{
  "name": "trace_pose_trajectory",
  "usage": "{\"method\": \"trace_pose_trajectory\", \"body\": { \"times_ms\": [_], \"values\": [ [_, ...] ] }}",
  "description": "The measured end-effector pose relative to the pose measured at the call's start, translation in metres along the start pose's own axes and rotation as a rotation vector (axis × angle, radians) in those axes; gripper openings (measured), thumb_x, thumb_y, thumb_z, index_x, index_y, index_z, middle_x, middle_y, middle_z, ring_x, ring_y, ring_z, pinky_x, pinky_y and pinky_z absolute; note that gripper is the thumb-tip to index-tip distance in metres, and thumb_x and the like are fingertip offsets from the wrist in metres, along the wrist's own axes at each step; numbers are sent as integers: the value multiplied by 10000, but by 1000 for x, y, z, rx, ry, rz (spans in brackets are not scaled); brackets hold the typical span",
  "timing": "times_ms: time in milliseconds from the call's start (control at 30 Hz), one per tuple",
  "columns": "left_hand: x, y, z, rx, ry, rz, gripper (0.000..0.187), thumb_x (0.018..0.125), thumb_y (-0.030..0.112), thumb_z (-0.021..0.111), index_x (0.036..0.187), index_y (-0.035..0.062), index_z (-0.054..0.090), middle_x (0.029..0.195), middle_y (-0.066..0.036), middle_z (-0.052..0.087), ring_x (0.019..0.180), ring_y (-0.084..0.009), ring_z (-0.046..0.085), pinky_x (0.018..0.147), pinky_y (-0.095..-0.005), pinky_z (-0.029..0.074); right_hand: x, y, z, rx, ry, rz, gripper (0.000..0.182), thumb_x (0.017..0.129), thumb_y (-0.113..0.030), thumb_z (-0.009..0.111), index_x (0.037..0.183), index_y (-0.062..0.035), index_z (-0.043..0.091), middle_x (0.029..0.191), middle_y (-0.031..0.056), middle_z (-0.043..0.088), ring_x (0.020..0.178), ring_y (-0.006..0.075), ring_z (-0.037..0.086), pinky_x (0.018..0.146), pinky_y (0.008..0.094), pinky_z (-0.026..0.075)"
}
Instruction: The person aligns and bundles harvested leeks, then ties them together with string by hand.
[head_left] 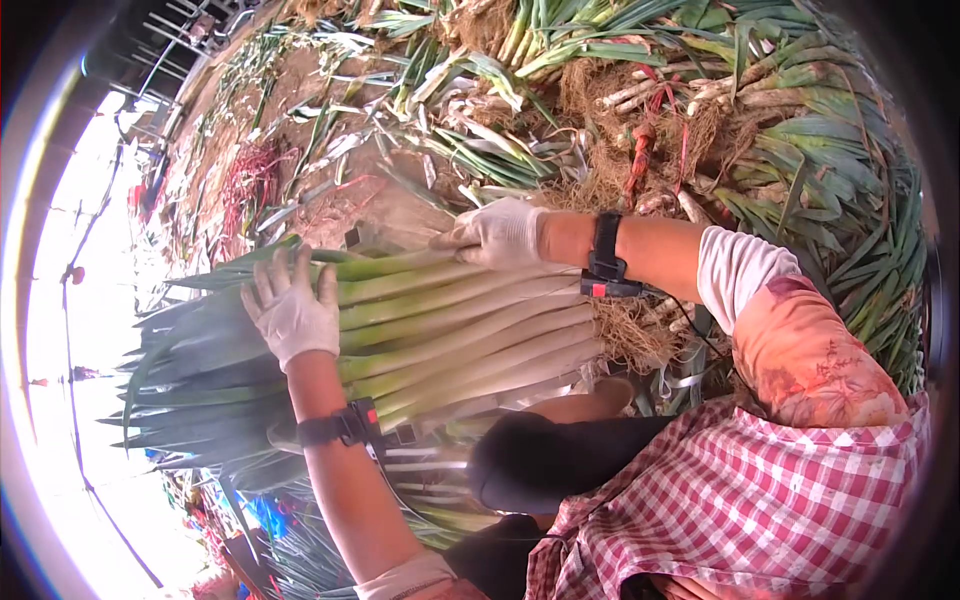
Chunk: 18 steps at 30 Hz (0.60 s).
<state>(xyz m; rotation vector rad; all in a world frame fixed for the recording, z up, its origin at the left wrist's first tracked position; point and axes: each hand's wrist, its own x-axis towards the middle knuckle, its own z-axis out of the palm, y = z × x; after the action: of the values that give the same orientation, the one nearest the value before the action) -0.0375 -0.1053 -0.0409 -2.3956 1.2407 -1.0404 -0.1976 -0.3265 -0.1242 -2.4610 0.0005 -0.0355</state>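
Note:
A row of long leeks [470, 320] lies side by side in front of me, pale stalks to the right and dark green leaves [220, 350] to the left. My left hand [295, 308], in a white glove, rests on the leaf end with its fingers spread. At the upper edge of the row, my right hand [500, 235], also gloved, has its fingers bent around the pale stalk of the outermost leek. Its fingertips are partly blurred. Both wrists carry black straps with small devices.
Untrimmed leeks with roots [830, 150] are heaped at the upper right. Loose leaves and scraps litter the brown ground [360, 200]. Red string [250, 175] lies at the upper left. More leeks [330, 555] lie below, beside my dark-clad knee [530, 465].

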Motion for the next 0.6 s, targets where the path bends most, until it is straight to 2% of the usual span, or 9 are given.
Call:
{"method": "trace_pose_trajectory", "body": {
  "times_ms": [33, 133, 167, 200, 267, 333, 400, 467, 600],
  "values": [
    [4, 0, -1, -3, 4, 3, 387, 861, 467, 453, 1134, 222, 576, 1186, -31, 538, 1132, -256, 461, 1002, -452, 292, 1, -1, -2, 6, -41, 24, 394, 862, -334, 489, 1254, -306, 508, 1123, 75, 593, 1021, 296, 561, 903, 348, 437],
    [12, 4, -13, -103, -625, -149, 426, 867, 506, 416, 1188, 257, 544, 1268, 6, 495, 1205, -240, 413, 1034, -446, 250, 3, 6, -29, 241, -161, 102, 395, 868, -303, 472, 1259, -264, 510, 1203, 83, 558, 1062, 271, 555, 946, 328, 413],
    [11, 4, -11, -86, -611, -146, 412, 862, 501, 421, 1174, 265, 552, 1247, 1, 509, 1181, -234, 435, 1032, -437, 255, 8, 30, -22, 348, -70, 35, 403, 862, -253, 473, 1259, -204, 513, 1238, 106, 541, 1089, 245, 548, 970, 312, 397],
    [8, 4, -9, -87, -613, -145, 412, 862, 501, 421, 1174, 265, 552, 1247, 1, 509, 1181, -234, 435, 1032, -437, 255, -2, 26, -43, 108, -48, 47, 407, 847, -211, 488, 1249, -152, 520, 1230, 132, 544, 1103, 233, 542, 971, 307, 398],
    [4, 4, -5, -59, -514, -158, 395, 858, 495, 428, 1146, 261, 564, 1210, 1, 530, 1140, -238, 465, 1026, -441, 262, -23, 33, -64, 188, -144, 142, 410, 835, -214, 507, 1237, -137, 528, 1194, 135, 567, 1092, 246, 546, 963, 313, 402],
    [7, 6, -7, -60, -557, -169, 393, 858, 494, 428, 1147, 264, 564, 1214, 1, 529, 1151, -237, 460, 1032, -443, 255, -43, 43, -67, 99, -216, 55, 444, 835, -216, 554, 1265, -123, 496, 1159, 144, 581, 1061, 257, 560, 927, 324, 431],
    [14, 6, -16, -55, -601, -177, 392, 858, 492, 428, 1148, 268, 563, 1218, 1, 528, 1162, -236, 455, 1038, -446, 248, -54, 43, -62, -69, -286, 118, 481, 802, -189, 548, 1273, -115, 484, 1122, 200, 572, 1046, 332, 544, 896, 373, 429],
    [20, 5, -26, -45, -706, -194, 387, 857, 494, 428, 1147, 275, 563, 1235, 3, 519, 1175, -233, 444, 1056, -452, 220, -53, 42, -58, -86, -249, 129, 469, 801, -209, 536, 1257, -108, 494, 1091, 207, 577, 1027, 342, 543, 879, 388, 429],
    [12, 2, -16, -8, -614, -211, 382, 857, 493, 428, 1143, 279, 563, 1241, 13, 517, 1182, -222, 439, 1072, -461, 192, -48, 41, -52, 3, -216, 160, 418, 787, -185, 542, 1187, -64, 544, 1070, 186, 602, 1012, 321, 563, 881, 363, 431]
  ]
}}
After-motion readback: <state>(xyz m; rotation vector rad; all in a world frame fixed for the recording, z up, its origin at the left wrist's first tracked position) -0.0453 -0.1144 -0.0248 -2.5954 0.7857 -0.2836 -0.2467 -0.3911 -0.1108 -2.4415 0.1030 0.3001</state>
